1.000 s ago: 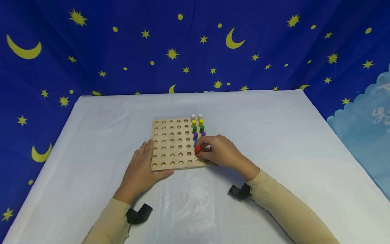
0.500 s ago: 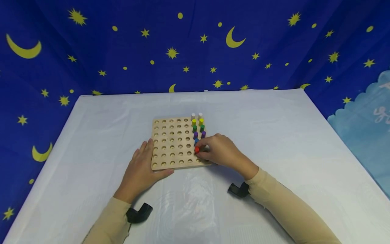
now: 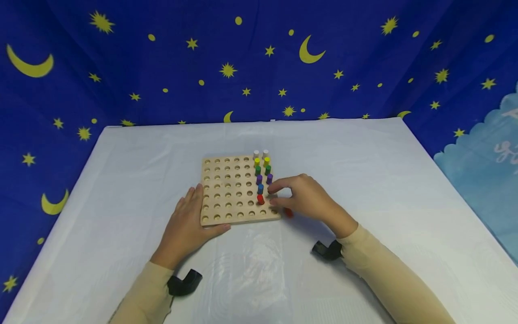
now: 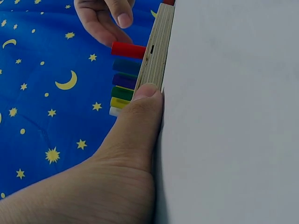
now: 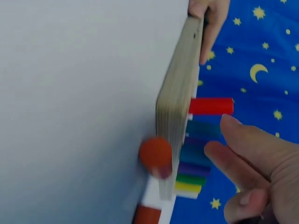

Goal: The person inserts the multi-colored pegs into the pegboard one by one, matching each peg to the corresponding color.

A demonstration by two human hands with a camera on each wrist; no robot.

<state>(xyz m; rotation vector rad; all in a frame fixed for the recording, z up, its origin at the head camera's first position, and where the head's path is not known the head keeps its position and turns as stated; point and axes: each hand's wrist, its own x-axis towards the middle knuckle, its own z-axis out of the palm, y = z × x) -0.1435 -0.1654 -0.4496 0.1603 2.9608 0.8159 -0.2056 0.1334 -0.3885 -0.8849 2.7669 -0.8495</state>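
Observation:
A square wooden pegboard with rows of round holes lies on the table. My left hand rests against its left side, thumb along the front edge, fingers fairly straight. Upright in the two right-hand columns stand white, yellow, green, purple and blue pegs. One red peg stands in front of the left blue one. Just right of it, my right hand hovers with thumb and forefinger apart, holding nothing. Its fingers partly hide the right column in the head view.
Beside the board's right edge a loose red peg lies partly under my right hand. The right wrist view shows an orange-red peg end and another red piece on the white table. A starry blue cloth hangs behind.
My right hand pressed the red peg down and left, then let go of it. The hand has drawn back to the right; the peg stands in the board. My left hand stays put.

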